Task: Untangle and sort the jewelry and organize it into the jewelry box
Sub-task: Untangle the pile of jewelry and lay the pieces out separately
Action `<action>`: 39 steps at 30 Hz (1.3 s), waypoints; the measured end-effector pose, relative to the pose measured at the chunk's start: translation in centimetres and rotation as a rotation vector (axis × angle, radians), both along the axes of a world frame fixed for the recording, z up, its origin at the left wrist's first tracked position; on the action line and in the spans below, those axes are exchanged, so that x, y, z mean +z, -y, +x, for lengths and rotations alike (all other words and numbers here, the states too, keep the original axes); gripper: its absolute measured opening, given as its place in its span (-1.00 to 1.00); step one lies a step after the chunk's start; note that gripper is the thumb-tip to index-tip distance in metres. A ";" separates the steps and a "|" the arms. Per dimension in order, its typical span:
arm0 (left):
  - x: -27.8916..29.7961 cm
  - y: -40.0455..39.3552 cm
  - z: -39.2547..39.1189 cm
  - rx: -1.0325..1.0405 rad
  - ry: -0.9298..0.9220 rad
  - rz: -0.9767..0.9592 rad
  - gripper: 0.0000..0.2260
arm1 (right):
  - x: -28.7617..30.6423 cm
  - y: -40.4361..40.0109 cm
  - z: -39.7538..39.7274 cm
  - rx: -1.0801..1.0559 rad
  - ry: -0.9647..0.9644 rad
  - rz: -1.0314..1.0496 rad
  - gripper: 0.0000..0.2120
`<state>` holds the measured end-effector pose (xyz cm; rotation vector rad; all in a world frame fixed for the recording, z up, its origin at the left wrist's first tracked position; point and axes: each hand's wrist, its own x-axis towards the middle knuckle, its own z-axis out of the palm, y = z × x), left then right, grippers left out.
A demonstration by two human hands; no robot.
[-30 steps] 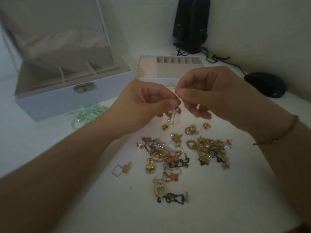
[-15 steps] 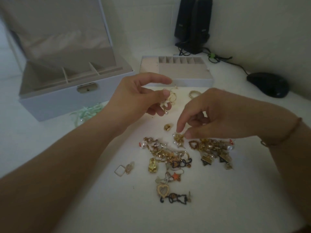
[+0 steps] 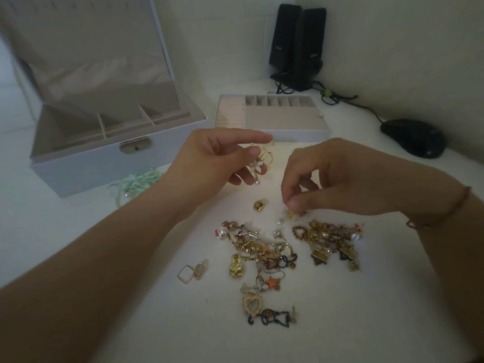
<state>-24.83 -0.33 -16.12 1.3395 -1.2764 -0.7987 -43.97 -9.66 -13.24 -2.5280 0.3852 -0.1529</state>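
My left hand (image 3: 220, 158) holds a white flower earring (image 3: 258, 166) with a small pearl drop between thumb and fingers, above the table. My right hand (image 3: 330, 179) reaches down and pinches a small pale gold piece (image 3: 289, 214) at the top of the jewelry pile. Tangled gold earrings and charms (image 3: 264, 247) lie in two clumps on the white table, a second clump (image 3: 332, 242) to the right. The open jewelry box (image 3: 86, 158) stands at the back left. Its removable tray (image 3: 272, 119) sits behind my hands.
A loose gold stud (image 3: 259, 205) lies between my hands. A mint green ribbon piece (image 3: 136, 182) lies by the box front. Black speakers (image 3: 298, 48) with cables stand at the back, and a black mouse (image 3: 413, 137) rests at the right.
My hands have parted. The left hand kept the flower earring raised, while the right hand dropped to the pile and closed its fingertips on a small piece there.
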 end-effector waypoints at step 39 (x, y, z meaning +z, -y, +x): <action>-0.7 -0.8 -1.6 -0.086 0.342 -0.286 -0.43 | -0.3 -1.4 2.0 -0.346 0.339 0.184 -0.88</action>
